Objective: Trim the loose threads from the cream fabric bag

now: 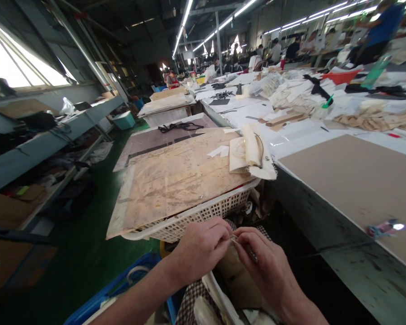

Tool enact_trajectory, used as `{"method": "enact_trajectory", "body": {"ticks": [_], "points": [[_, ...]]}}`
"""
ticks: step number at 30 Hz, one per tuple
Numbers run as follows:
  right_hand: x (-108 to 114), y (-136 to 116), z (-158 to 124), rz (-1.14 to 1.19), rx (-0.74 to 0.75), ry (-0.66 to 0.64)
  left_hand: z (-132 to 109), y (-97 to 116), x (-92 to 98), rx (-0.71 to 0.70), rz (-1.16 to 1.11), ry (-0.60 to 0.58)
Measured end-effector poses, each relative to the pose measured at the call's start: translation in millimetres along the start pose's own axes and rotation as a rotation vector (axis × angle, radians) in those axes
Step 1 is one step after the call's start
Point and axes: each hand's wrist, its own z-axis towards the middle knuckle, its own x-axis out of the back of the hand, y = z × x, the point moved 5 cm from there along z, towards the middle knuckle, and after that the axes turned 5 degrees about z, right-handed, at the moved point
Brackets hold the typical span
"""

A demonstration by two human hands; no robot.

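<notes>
My left hand (205, 246) and my right hand (267, 257) meet low in the middle of the head view, fingertips almost touching. Both are closed in a pinch on a thin pale strip (234, 238), possibly thread or cord; its exact kind is too small to tell. Under the hands, a cream piece of material (232, 267) with a pale edge lies over my lap, partly hidden by my right hand and wrist. Brown-and-white checked cloth (189, 301) shows beneath it.
Ahead, a worn wooden board (176, 180) rests on a white plastic basket (203, 214), with a cream sewn piece (252, 153) on its right corner. A long table (345, 180) runs along the right, bearing a small lit lamp (385, 227). Blue plastic (122, 284) stands lower left.
</notes>
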Motion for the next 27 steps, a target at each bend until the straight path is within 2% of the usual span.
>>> {"method": "enact_trajectory", "body": {"ticks": [6,15,17,21,25,27], "points": [[1,-4,2,0.020,0.004,0.002,-1,1,0.4,0.084,-0.106,0.085],[-2,-5,5,0.098,-0.072,-0.027,-4,-5,-1.2,0.186,-0.179,0.064],[-3,-4,4,0.135,-0.122,-0.015,-4,-9,-1.7,0.276,-0.219,0.046],[-5,5,1,0.239,-0.325,0.029,-5,-16,-3.5,0.468,-0.370,0.007],[-6,12,0,0.422,-0.431,0.041,-5,-18,-5.8,0.498,-0.576,-0.027],[-4,14,2,0.513,-0.457,0.003,-5,-18,-6.9,0.505,-0.720,-0.043]]}}
